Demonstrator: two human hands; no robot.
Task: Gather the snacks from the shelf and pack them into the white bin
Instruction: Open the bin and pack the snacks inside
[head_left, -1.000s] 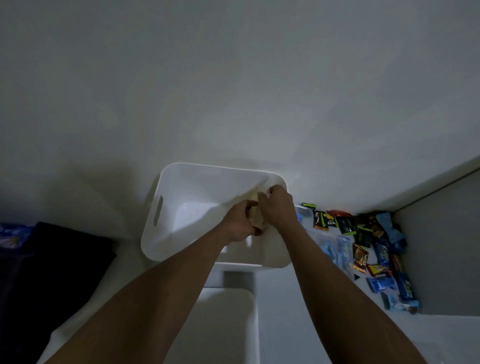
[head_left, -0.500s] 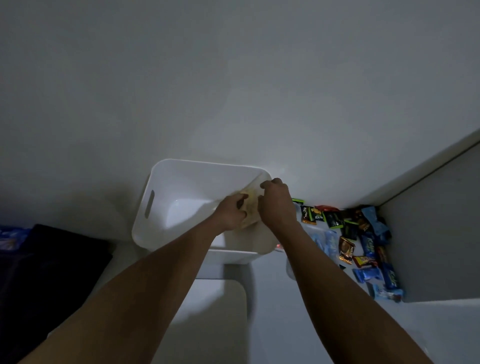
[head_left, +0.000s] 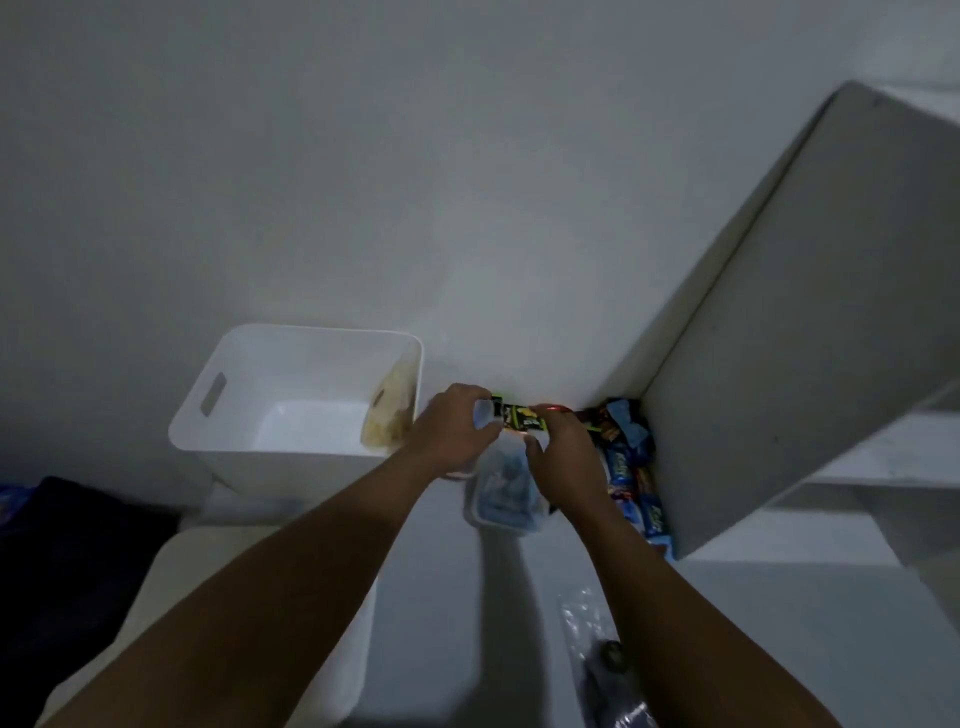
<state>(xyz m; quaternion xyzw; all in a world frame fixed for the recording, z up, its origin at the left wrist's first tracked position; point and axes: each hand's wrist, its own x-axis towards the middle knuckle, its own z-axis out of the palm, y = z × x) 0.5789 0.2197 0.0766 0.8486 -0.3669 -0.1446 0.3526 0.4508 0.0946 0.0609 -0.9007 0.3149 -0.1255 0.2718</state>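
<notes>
Both hands, left hand and right hand, clasp a clear snack bag beside the white bin; loose snacks just right.

Single head view, steeply downward, close

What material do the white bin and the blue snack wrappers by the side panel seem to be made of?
White bin: likely moulded plastic, matte; rounded corners and a cut-out handle slot. Blue snack wrappers: probably glossy plastic film or foil; they crinkle and catch light, though the dim picture leaves it uncertain.
</notes>
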